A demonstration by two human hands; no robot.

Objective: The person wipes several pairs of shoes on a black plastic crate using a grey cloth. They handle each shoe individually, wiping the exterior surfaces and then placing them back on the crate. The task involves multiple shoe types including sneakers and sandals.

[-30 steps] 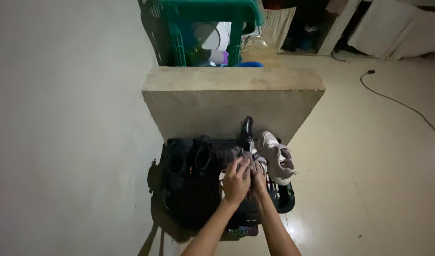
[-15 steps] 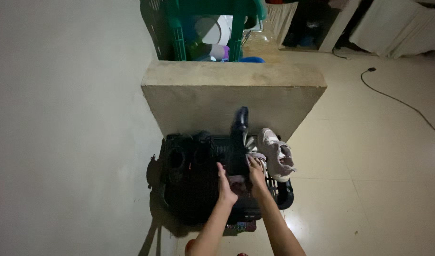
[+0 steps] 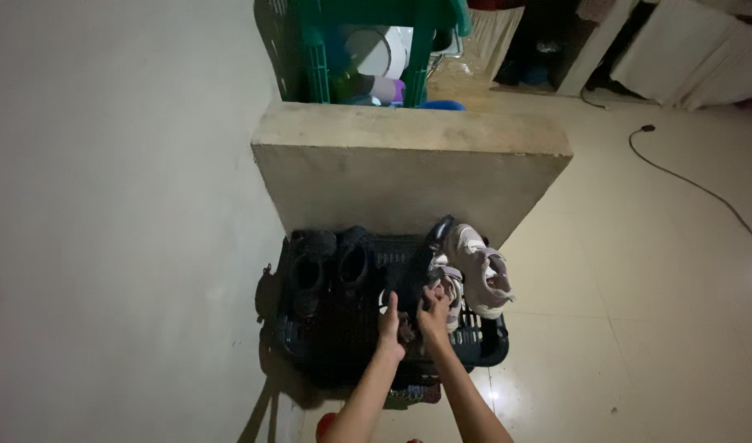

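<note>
Nearest, two bare forearms reach up from the bottom edge toward a black slatted plastic shoe rack (image 3: 483,340) that stands on the pale glossy tiled floor (image 3: 638,328). The left hand (image 3: 390,326) has its fingers curled around the near end of a dark shoe (image 3: 410,283), thumb raised along its left side. The right hand (image 3: 434,313), just beside it and touching the same shoe from the right, is also closed over it, though the dim light hides exactly how the fingers wrap. The dark shoe sits over the middle of the rack's top shelf. To its left on the shelf is a pair of black clog-like shoes (image 3: 327,267), side by side. To its right are pale pink and white sneakers (image 3: 478,267), leaning over the rack's right edge. Just beyond the rack rises a low bare concrete wall (image 3: 409,176). Farther still stands a green plastic crate-like stand (image 3: 368,45), and at far right a black cable (image 3: 696,184) trails across the floor.
</note>
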